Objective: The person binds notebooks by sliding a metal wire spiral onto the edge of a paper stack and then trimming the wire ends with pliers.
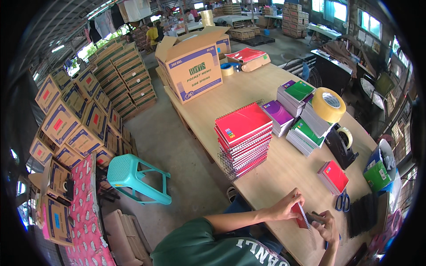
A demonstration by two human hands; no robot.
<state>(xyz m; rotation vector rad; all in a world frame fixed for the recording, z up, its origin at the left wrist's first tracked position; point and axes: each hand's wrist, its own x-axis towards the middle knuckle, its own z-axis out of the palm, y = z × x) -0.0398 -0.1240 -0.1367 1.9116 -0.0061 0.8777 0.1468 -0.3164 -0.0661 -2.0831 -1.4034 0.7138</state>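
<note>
Both hands on small red spiral-bound notebook (302,216) at near table edge
I see left hand (284,207) pinching its cover, right hand (327,225) fingers curled round binding side; blue-handled scissors (342,201) just beside, on light wooden table (248,88)

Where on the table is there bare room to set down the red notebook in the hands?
Bare wood lies between the tall red notebook stack and the small red pile, just ahead of the left hand. More lies between the open carton and that stack. The right edge is crowded: tape dispenser, scissors, green box.
</note>
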